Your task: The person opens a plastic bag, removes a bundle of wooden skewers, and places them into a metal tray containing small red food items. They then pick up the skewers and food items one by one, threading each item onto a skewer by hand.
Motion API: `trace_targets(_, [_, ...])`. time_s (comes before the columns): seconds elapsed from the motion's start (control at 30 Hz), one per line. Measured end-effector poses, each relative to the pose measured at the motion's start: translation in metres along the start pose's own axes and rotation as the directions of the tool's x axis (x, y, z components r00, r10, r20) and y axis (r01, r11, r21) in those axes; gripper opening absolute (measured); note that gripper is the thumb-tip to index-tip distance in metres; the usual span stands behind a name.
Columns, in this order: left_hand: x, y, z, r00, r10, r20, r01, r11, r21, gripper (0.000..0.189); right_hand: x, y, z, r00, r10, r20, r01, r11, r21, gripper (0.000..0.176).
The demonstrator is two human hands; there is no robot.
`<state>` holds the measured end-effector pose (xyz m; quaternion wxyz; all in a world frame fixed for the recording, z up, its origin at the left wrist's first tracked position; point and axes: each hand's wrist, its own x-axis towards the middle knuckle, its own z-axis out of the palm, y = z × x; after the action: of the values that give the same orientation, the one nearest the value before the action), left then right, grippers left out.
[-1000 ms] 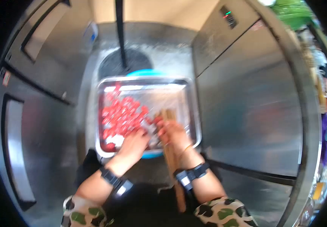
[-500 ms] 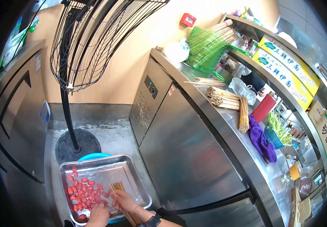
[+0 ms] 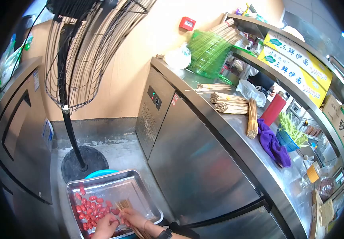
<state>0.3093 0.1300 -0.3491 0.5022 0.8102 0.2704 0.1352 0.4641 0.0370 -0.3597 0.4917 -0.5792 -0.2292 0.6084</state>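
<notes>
My right hand point(image 3: 133, 218) is closed around a bundle of thin wooden skewers point(image 3: 122, 204), whose tips point up and away over the metal tray point(image 3: 140, 190). Close beside it, my left hand point(image 3: 107, 226) has its fingers pinched together, almost meeting the right fingertips. What the left fingers pinch is too small to make out. Small, glossy red oval pieces point(image 3: 88, 208) are heaped in the left half of the tray, and a few lie right at my fingers.
A blue basin point(image 3: 101, 173) shows beneath the tray. Behind stands a fan with a round black base point(image 3: 85, 163). Along the right runs a steel fridge counter point(image 3: 203, 159) bearing skewer bundles point(image 3: 231, 104), a purple cloth point(image 3: 273, 144) and a red bottle point(image 3: 274, 109).
My left hand has moved from the red pieces over to my right hand, fingers now pinched beside it. The right hand keeps the skewers. The view has shifted slightly.
</notes>
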Motion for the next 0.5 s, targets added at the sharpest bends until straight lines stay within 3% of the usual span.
trace_targets(0.03, [0.004,0.000,-0.002,0.992,-0.129,0.009,0.128,0.968,-0.218,0.006,0.005,0.008,0.000,0.999,-0.032,-0.013,0.032,0.999,-0.023,0.020])
trace_targets(0.1, [0.014,0.007,-0.006,0.928,-0.357,0.110,0.349,0.725,-0.593,0.006,0.008,0.011,0.004,0.993,-0.112,-0.048,0.107,0.990,-0.086,0.022])
trace_targets(0.2, [0.023,0.018,-0.005,0.915,-0.386,0.120,0.315,0.494,-0.811,0.010,0.007,0.008,0.012,0.975,-0.197,-0.099,0.167,0.953,-0.252,0.024])
trace_targets(0.27, [0.028,0.022,-0.003,0.912,-0.390,0.125,0.277,0.362,-0.890,0.014,0.031,0.039,0.013,0.943,-0.283,-0.178,0.237,0.941,-0.241,0.019])
trace_targets(0.33, [0.033,0.024,0.002,0.914,-0.390,0.111,0.251,0.329,-0.911,0.013,0.039,0.048,0.013,0.919,-0.334,-0.208,0.290,0.933,-0.215,0.017])
trace_targets(0.5, [0.045,0.020,0.008,0.902,-0.432,-0.010,0.122,0.278,-0.953,0.014,0.029,0.036,0.016,0.924,-0.309,-0.225,0.255,0.937,-0.237,0.016])
